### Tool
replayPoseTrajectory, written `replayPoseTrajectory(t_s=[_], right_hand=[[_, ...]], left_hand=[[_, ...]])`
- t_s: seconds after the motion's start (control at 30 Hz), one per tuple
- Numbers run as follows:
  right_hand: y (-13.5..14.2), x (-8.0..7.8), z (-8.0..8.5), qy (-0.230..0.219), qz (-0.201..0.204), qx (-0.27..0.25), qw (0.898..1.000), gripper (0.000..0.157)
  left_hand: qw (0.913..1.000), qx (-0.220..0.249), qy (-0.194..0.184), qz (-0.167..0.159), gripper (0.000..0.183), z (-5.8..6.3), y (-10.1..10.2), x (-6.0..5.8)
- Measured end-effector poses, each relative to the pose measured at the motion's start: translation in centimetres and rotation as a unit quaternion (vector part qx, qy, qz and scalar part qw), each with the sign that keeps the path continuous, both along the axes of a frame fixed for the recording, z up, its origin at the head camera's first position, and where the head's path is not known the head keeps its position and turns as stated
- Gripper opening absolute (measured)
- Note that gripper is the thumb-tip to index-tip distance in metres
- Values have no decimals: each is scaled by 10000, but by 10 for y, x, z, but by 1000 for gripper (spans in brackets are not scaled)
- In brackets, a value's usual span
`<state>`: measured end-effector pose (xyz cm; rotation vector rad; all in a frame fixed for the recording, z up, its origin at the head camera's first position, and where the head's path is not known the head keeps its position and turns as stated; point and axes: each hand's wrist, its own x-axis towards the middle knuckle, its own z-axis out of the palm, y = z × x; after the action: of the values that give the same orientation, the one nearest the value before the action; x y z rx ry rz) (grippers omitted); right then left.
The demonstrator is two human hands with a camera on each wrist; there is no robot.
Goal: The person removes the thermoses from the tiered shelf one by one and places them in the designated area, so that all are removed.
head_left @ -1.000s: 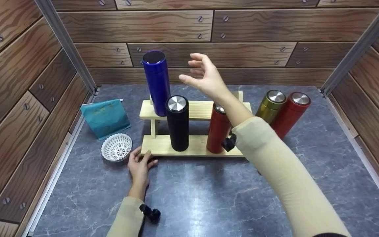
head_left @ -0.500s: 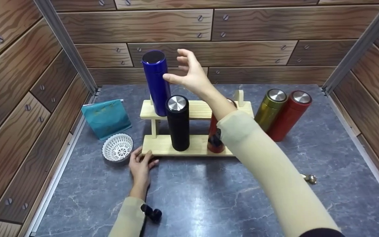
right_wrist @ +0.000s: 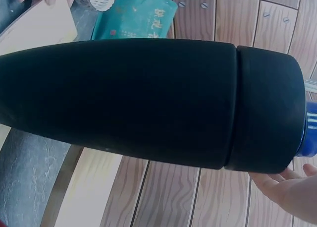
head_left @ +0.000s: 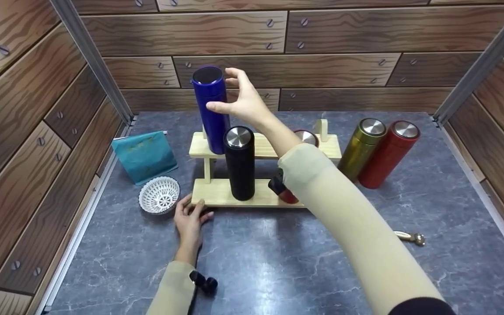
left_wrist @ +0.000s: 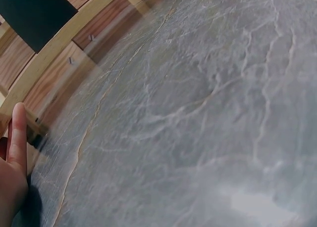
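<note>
The right hand (head_left: 245,103) is up beside the tall blue bottle (head_left: 215,129). Its thumb is in front of the bottle and its other fingers are bent a little, with a wide gap between them. The hand is not wrapped round the bottle, and I cannot tell if the thumb touches it. The blue bottle stands up on the left end of the top shelf of a pale wooden rack (head_left: 211,192).

The left hand (head_left: 189,225) holds the front left corner of the bottom shelf. Its thumb is on top and its fingers are round the edge.

On the bottom shelf, a black bottle (head_left: 240,170) with a shiny lid stands in front of the blue one. To its right is a red bottle (head_left: 288,197), partly hidden by the right sleeve (head_left: 348,210).

Just left of the left hand is a white bowl (head_left: 160,197) full of little holes, with a teal bag (head_left: 146,157) behind it. Right of the rack, a gold bottle (head_left: 362,151) and another red bottle (head_left: 385,159) stand close together. A small gold thing (head_left: 411,237), partly hidden, lies nearer on the grey table (head_left: 256,271).
</note>
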<state>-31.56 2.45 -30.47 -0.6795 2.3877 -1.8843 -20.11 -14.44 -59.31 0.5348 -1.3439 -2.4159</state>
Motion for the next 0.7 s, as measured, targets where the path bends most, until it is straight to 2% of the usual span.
replayPoseTrajectory(t_s=[0.2,0.43,0.7], right_hand=[[-9,0,1,38,132,-106,9998,85],[-13,-8,2,16,-104,36,9999,86],[-19,-14,-4,191,-120,137,9997,86]], left_hand=[[10000,-49,18,56,47,1,-2,2],[9999,-114,31,18,49,0,-1,0],[10000,-61,-12,77,47,0,2,0]])
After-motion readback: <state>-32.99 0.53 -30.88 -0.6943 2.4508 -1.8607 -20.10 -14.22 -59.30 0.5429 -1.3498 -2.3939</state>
